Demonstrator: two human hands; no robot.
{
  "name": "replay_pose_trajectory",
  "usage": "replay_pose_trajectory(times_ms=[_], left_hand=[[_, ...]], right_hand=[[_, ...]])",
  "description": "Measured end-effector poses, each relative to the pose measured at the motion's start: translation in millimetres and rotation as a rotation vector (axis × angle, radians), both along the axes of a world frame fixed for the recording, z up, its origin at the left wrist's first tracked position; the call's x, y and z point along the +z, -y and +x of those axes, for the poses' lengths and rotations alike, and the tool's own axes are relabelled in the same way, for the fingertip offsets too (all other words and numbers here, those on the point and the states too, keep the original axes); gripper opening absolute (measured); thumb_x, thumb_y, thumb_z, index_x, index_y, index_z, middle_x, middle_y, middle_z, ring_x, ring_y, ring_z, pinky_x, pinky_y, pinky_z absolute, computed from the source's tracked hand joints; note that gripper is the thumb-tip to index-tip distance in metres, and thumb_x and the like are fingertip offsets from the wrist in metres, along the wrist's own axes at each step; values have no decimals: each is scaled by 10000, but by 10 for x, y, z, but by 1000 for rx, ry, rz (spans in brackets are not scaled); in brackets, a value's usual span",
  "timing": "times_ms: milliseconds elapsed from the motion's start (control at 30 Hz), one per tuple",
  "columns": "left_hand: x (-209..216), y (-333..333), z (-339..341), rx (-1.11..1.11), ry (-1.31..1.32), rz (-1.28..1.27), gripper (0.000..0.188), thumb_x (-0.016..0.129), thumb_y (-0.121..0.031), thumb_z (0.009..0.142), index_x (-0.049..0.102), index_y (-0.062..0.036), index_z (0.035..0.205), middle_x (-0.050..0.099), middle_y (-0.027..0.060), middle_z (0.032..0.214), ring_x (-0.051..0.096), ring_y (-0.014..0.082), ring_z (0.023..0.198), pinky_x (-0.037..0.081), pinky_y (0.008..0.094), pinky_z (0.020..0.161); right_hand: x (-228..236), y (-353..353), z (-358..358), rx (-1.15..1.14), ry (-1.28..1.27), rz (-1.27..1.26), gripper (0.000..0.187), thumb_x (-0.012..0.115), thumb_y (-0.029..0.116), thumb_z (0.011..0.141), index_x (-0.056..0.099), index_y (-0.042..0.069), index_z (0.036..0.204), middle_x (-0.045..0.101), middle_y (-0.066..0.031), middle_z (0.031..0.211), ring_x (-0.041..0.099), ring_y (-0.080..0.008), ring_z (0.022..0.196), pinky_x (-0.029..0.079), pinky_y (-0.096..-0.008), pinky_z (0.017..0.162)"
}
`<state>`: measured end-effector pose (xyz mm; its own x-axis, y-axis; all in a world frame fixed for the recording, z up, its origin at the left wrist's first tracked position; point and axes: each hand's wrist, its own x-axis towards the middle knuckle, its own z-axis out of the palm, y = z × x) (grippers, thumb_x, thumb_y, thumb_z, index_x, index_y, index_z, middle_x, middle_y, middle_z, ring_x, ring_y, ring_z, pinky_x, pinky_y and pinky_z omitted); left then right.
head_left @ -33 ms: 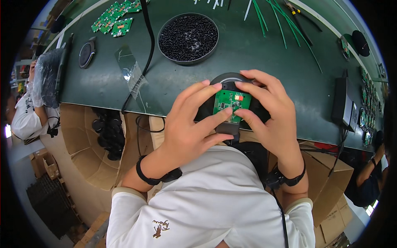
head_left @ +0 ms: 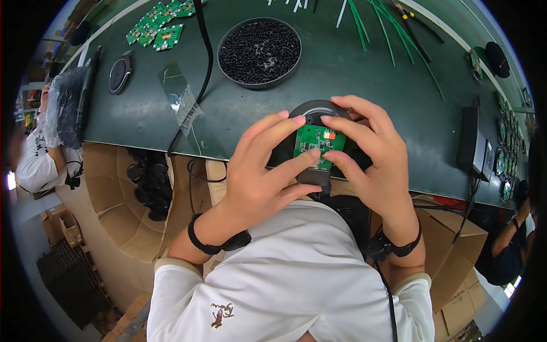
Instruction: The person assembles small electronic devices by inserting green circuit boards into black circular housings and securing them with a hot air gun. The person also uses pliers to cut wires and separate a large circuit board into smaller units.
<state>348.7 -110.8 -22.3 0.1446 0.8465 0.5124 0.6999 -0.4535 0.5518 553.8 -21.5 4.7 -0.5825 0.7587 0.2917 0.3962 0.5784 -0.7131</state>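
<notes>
Both your hands sit at the near edge of the green bench [head_left: 353, 62], closed around a round black housing [head_left: 312, 109] with a small green circuit board [head_left: 317, 143] lying in its open face. Your left hand [head_left: 259, 176] has fingers spread, the forefinger reaching to the board's far left corner and the thumb pressing along its near edge. Your right hand [head_left: 373, 157] arches over from the other side, fingertips pinching the board's right edge and far corner, thumb bearing on the near side. The board looks seated flat in the housing, but no screw or tool shows at it, so by my reading it is placed and being pressed home, with fastening left to do. A round black tray of dark screws [head_left: 259, 51] stands toward the far edge, well apart from your hands. More green boards [head_left: 162, 25] lie at the far left corner, a round black part [head_left: 119, 74] and a clear plastic bag [head_left: 179, 94] near the left edge, green cable ties [head_left: 393, 40] toward the far right. A black power brick [head_left: 473, 139] lies at the right edge. Cardboard boxes [head_left: 114, 194] holding black parts stand below the bench on your left.
</notes>
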Motion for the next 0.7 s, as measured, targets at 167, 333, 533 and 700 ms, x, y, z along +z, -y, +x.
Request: replay_pose_trajectory(times_ms=[167,333,533,700], left_hand=[[-20,3,22,32,50,55,668,920,-319,575,734,-97,1177,634,155,1335,594,387,1223,525,461,985],[52,-73,16,32,52,-15,685,949,-319,586,722,-89,1190,633,156,1326,595,374,1225,511,461,1002],[300,-260,52,32,-18,-178,633,938,-270,597,733,-67,1160,636,151,1288,602,351,1177,518,439,954],[450,-501,-164,152,53,-196,333,824,-116,780,732,-45,1091,667,154,1120,666,336,959,551,416,825]], right_hand=[[-18,8,9,25,-65,31,391,830,70,743,758,104,1126,643,-94,1312,621,-278,1051,535,-369,848],[19,-37,3,12,-25,36,372,815,47,750,744,74,1114,642,-111,1296,612,-313,1083,527,-396,874],[118,-199,0,3,172,89,333,770,69,811,706,73,1138,633,-124,1283,555,-348,1213,440,-445,998],[315,-348,3,-23,159,62,351,788,115,825,689,60,1158,661,-155,1235,628,-369,1118,506,-437,944]])
